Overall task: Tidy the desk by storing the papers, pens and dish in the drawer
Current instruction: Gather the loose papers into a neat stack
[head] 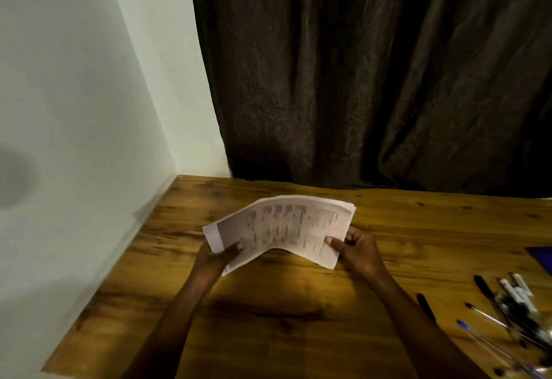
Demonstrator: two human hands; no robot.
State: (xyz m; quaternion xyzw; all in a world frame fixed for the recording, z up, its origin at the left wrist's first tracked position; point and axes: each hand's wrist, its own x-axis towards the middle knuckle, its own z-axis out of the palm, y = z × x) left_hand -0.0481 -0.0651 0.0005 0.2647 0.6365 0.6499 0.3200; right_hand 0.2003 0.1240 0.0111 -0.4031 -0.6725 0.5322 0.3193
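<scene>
Both the left hand (222,254) and right hand (357,247) pinch the papers (280,229) by their short ends above the tabletop (298,319); light, floppy, apparently several sheets, bowing between the fingers.

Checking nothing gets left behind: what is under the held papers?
Under the papers, gripped by the left hand and right hand, only bare desk shows; the patch behind the sheets is covered.

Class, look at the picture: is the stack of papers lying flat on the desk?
No: the left hand and right hand grip the papers at opposite ends, bowing them upward above the desk.
</scene>
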